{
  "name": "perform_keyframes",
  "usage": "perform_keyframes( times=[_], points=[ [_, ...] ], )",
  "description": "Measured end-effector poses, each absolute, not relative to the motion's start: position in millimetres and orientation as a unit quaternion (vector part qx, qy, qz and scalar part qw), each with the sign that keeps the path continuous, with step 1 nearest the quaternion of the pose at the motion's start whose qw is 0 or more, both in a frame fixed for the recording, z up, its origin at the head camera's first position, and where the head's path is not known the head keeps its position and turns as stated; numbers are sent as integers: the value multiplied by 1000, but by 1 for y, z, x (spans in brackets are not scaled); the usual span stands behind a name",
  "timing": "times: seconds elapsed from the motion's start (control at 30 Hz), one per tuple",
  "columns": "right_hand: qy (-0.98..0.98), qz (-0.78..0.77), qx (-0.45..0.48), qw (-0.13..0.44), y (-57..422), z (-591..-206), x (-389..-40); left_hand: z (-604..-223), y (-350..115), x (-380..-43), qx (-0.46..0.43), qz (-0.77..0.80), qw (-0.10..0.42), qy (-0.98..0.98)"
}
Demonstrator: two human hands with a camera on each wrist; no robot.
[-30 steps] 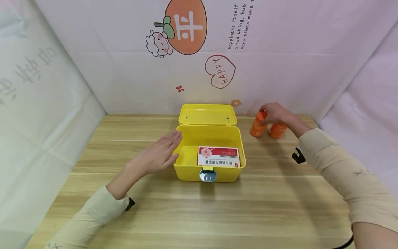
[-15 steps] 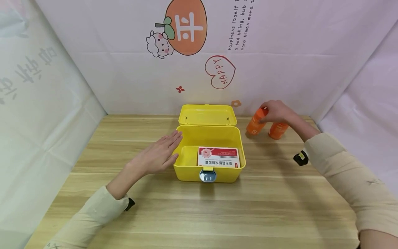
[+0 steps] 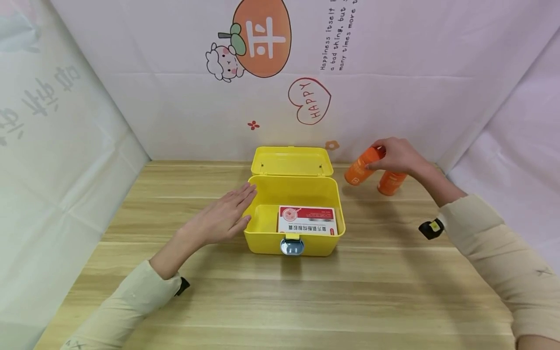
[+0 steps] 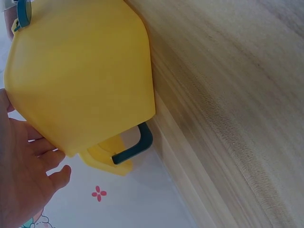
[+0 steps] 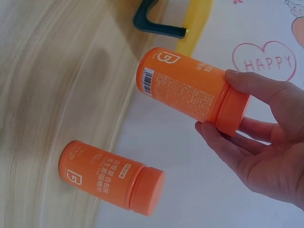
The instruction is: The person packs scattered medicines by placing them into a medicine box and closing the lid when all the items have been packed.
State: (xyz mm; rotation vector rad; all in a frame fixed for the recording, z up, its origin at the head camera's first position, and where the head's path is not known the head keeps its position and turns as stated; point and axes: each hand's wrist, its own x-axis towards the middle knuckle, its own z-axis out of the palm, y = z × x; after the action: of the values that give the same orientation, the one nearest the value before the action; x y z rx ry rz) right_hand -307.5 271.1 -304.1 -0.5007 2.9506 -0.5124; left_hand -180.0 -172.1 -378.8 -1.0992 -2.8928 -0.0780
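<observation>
An orange pill bottle [image 3: 361, 167] is gripped near its cap by my right hand [image 3: 400, 156]; in the right wrist view the thumb and fingers pinch the bottle [image 5: 183, 85] around the cap end, and it is tilted, off the table. A second orange bottle [image 5: 107, 176] stands upright on the table beside it. The yellow box [image 3: 294, 247] stands with its lid [image 3: 292, 160] raised, holding a white and red medicine box [image 3: 308, 221]. My left hand [image 3: 223, 216] rests with straight fingers against the yellow box's left side, also seen in the left wrist view on the box wall [image 4: 85, 71].
The wooden table [image 3: 280, 306] runs up to a printed white backdrop [image 3: 175, 107]. The box has a clear front latch [image 3: 292, 247] and a dark green handle [image 4: 137, 148]. A white sheet [image 3: 57, 160] hangs at the left.
The right hand has lifted the orange bottle off the table and tilted it, its base swinging left toward the yellow box. The left hand has stayed in place.
</observation>
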Motion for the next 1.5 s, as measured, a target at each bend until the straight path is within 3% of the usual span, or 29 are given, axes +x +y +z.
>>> perform_keyframes(
  times=[0.53,1.5],
  points=[
    [970,-195,-142,21,272,-291,-285,-376,-170,-177,-353,-32,17,-935],
    [952,-279,-124,25,268,-275,-249,-377,-171,-177,-352,-34,19,-935]
  ],
)
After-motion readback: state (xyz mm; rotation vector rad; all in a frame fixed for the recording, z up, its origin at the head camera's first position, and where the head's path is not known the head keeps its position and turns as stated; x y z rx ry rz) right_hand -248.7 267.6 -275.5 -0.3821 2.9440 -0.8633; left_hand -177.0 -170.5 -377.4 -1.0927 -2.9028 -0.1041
